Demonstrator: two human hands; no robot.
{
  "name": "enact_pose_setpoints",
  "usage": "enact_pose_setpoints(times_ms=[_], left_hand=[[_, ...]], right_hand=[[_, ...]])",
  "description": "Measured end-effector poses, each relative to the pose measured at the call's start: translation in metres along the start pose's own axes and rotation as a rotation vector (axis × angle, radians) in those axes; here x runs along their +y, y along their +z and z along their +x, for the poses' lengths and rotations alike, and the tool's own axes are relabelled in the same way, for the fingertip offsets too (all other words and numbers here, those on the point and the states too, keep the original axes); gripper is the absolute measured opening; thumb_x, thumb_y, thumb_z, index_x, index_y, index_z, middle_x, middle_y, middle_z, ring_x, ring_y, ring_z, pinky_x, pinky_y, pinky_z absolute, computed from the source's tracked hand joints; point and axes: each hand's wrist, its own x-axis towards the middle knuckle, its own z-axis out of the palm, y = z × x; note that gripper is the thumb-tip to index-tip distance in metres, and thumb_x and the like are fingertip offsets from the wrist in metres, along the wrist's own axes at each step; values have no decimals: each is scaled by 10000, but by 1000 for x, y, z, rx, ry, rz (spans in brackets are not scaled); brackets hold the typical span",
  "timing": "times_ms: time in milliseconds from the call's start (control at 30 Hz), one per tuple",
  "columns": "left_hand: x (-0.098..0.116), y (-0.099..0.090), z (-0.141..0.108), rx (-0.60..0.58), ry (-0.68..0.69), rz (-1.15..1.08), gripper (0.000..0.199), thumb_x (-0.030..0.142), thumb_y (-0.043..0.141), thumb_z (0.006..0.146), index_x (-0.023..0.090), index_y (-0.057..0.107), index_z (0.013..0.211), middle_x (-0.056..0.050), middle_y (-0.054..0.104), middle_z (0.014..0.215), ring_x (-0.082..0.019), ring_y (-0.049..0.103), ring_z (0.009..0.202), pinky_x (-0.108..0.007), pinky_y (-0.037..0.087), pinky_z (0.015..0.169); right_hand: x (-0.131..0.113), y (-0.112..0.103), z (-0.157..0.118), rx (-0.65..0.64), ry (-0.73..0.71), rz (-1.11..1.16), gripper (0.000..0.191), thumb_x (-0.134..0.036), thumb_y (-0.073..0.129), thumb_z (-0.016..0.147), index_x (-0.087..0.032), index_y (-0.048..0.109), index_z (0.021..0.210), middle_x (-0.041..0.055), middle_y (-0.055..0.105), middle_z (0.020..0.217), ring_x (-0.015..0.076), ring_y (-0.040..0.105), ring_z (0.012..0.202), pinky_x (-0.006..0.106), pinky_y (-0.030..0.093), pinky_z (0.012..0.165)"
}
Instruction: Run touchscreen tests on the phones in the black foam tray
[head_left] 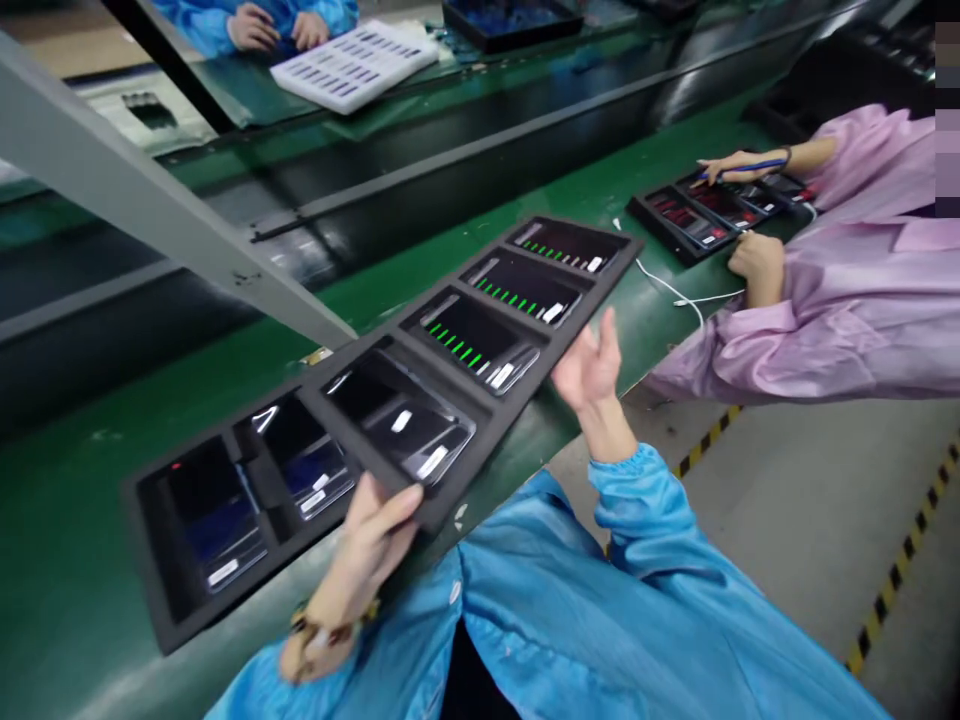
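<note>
A long black foam tray lies at a slant across the bench in front of me, with several phones in its compartments; I cannot tell whether it is one piece or two end to end. Green bars glow on the phones toward its right end, such as the phone in the middle. The phones at the left, like the phone, have dark screens and white labels. My left hand pinches the near edge, thumb on top. At the near right edge, my right hand is open against the tray, thumb spread, some fingers partly hidden.
A co-worker in pink sleeves handles another black tray of phones at right. White cables lie between. A grey post slants in from upper left. Across the line, blue-sleeved hands are beside a white tray.
</note>
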Motion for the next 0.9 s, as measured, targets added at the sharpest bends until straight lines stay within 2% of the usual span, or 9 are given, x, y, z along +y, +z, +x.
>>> enact_pose_setpoints(times_ms=[67, 133, 200, 267, 400, 500, 733, 833, 900], left_hand=[[-9, 64, 23, -172, 98, -43, 832, 418, 1075, 612, 322, 657, 1324, -53, 827, 1253, -279, 803, 1217, -446, 648, 1122], [-17, 117, 38, -257, 187, -119, 879, 458, 1078, 648, 353, 581, 1366, -38, 767, 1377, -215, 759, 1292, -407, 589, 1200], [-24, 154, 46, -360, 176, -148, 855, 483, 1036, 746, 378, 513, 1415, -46, 706, 1466, -203, 737, 1314, -426, 599, 1187], [-31, 174, 47, -488, 108, -138, 811, 504, 992, 819, 382, 480, 1437, -64, 636, 1546, -218, 734, 1316, -457, 624, 1150], [-46, 184, 43, -817, 3, -34, 731, 510, 928, 909, 379, 479, 1470, -101, 503, 1675, -268, 732, 1356, -443, 635, 1099], [-56, 182, 47, -969, -25, 75, 738, 467, 899, 951, 401, 466, 1545, -118, 504, 1688, -253, 732, 1352, -391, 628, 1067], [-69, 162, 64, -882, 88, 286, 473, 488, 818, 1012, 237, 669, 1384, -138, 722, 1405, -214, 768, 1168, -376, 609, 1059], [-67, 155, 68, -878, 223, 410, 364, 477, 772, 1042, 200, 731, 1274, -118, 792, 1239, -212, 777, 1092, -373, 626, 1016], [-61, 149, 70, -899, 407, 540, 296, 438, 750, 1055, 202, 747, 1234, -103, 810, 1189, -218, 779, 1091, -378, 627, 1013]], right_hand=[[3, 5, 7, 2, 14, 23, 1010, -1054, 445, 812, -328, 635, 1488, 78, 810, 1332, 340, 713, 1369, 598, 604, 1161], [4, 1, 9, -8, 28, 33, 996, -1044, 473, 809, -320, 646, 1469, 81, 829, 1271, 353, 728, 1340, 620, 604, 1154], [2, -15, 10, -23, 52, 18, 952, -1025, 485, 825, -311, 684, 1422, 81, 842, 1208, 361, 743, 1314, 626, 614, 1133], [-5, -42, 16, -5, 75, -26, 857, -972, 516, 862, -295, 736, 1339, 78, 847, 1158, 356, 754, 1295, 610, 629, 1110], [-26, -113, 40, 186, -66, -143, 607, -819, 635, 893, -309, 785, 1187, 44, 849, 1102, 319, 752, 1277, 550, 652, 1075], [-37, -160, 51, 265, -169, -141, 612, -839, 590, 886, -349, 779, 1199, 33, 847, 1173, 294, 719, 1311, 540, 633, 1089], [-21, -213, 41, 453, -320, 151, 795, -899, 400, 924, -248, 810, 1127, 125, 824, 1222, 319, 735, 1302, 578, 623, 1100], [-12, -229, 55, 513, -443, -9, 724, -795, 411, 991, -193, 792, 1121, 176, 798, 1263, 320, 746, 1277, 596, 637, 1078], [-12, -242, 71, 515, -601, -214, 688, -695, 328, 1065, -172, 766, 1147, 218, 759, 1327, 318, 743, 1277, 605, 638, 1072]])
